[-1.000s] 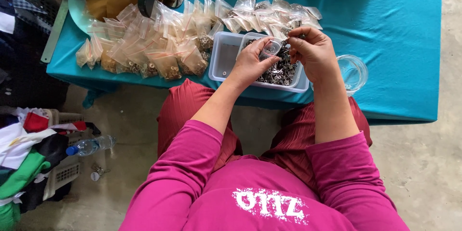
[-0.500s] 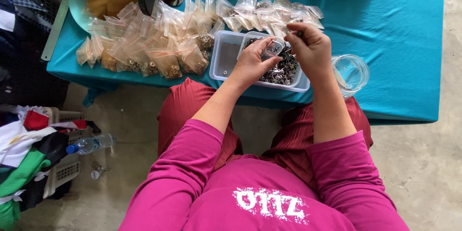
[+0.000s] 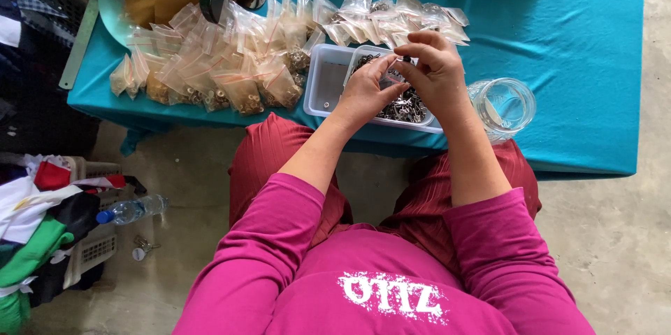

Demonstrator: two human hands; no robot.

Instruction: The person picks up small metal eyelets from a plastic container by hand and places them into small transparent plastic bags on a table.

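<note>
Both hands work together over a white plastic tray (image 3: 323, 82) on the teal-covered table (image 3: 573, 41). The tray holds a heap of small dark metal parts (image 3: 409, 106). My left hand (image 3: 367, 90) and my right hand (image 3: 437, 73) pinch a small clear plastic bag (image 3: 393, 76) between their fingertips, above the parts. What is inside the bag is too small to tell. A pile of several filled small bags (image 3: 210, 62) lies left of the tray, and more filled bags (image 3: 391, 17) lie behind it.
A clear glass jar (image 3: 504, 106) lies on its side right of the tray near the table's front edge. On the concrete floor at left are a plastic water bottle (image 3: 131, 210), a basket with clothes (image 3: 42, 237) and a key ring (image 3: 142, 248).
Both hands stay over the tray with the small bag; the fingers have shifted slightly on it. The camera view has drifted a little.
</note>
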